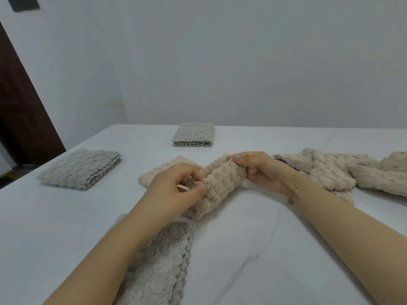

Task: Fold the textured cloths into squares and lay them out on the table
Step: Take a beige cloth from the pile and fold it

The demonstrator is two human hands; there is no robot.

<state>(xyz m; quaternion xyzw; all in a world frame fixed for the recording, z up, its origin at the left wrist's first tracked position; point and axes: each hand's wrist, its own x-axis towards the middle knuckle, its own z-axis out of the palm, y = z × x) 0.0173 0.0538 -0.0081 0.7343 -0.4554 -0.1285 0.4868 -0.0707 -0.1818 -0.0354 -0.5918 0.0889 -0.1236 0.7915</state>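
Centrally, the left hand (176, 186) and right hand (257, 170) both pinch a beige cloth (218, 183) bunched between them, raised slightly off the white worktop (264, 249). Two folded cloths lie beyond, one at far left (81, 168), one further back (193, 134). A loose pile of cloths (334, 170) sits at right.

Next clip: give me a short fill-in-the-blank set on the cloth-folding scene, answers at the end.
1. The number of folded cloths already laid out at the far side of the table is ____.
2. The left hand and right hand both grip the same ____ cloth.
3. The pile of unfolded cloths lies on the person's ____ side.
4. A bracelet is on the ____ wrist.

Answers: two; beige; right; right
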